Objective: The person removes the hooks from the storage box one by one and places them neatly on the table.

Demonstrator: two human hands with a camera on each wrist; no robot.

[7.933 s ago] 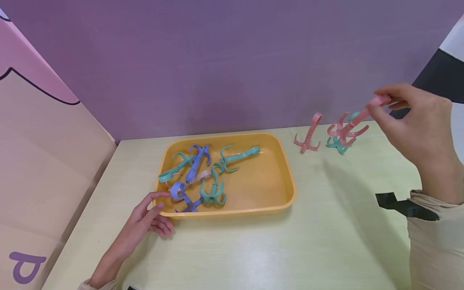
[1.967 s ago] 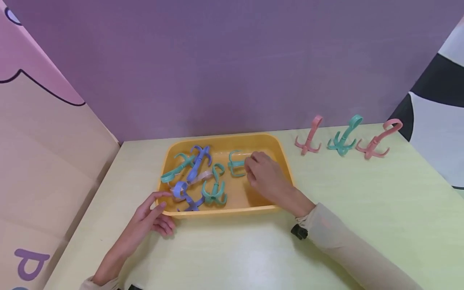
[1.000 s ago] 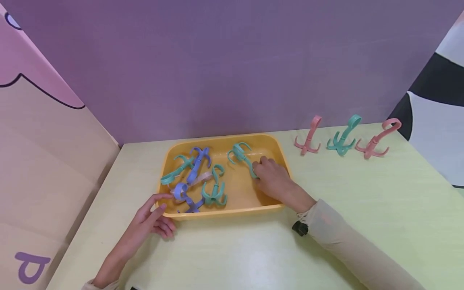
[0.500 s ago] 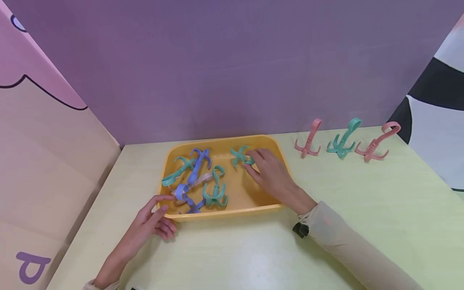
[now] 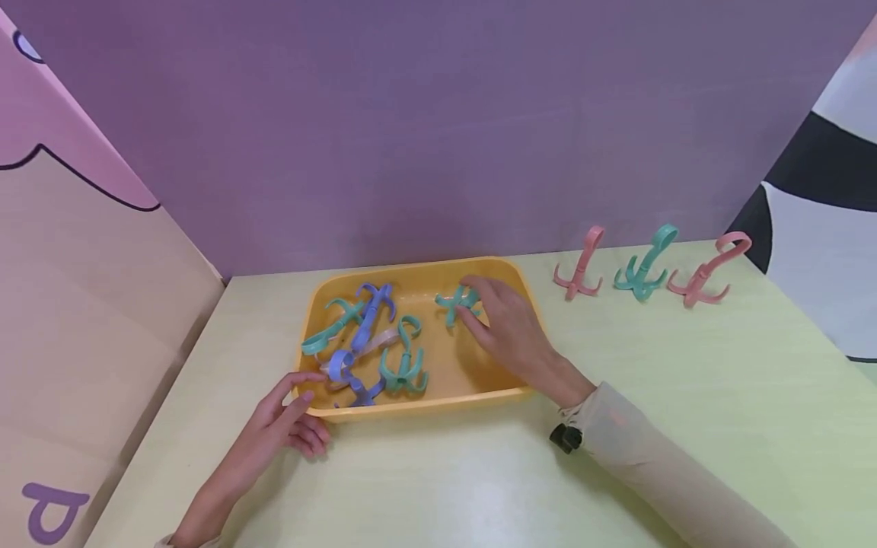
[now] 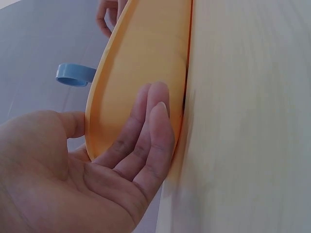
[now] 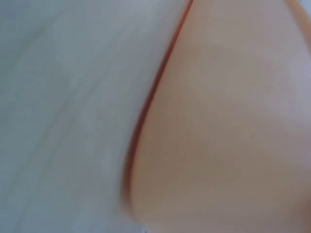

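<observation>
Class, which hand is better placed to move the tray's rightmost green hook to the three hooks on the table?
The right hand, I'd judge: it holds that green hook and is nearer the three hooks on the table. The left hand is at the left end of the tray.

Right-wrist view: blurred | green hook: part-hidden by right hand

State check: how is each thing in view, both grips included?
Tray: upright on the table
Left grip: holding the tray's near-left corner
Held teal hook: pinched, partly hidden
Right grip: pinching that hook
Left teal hook: lying
Near teal hook: apparently standing
Far blue hook: lying
Near blue hook: loop raised
Pale pink hook: lying, partly covered
Left pink hook: standing
Outer teal hook: standing
Right pink hook: standing
</observation>
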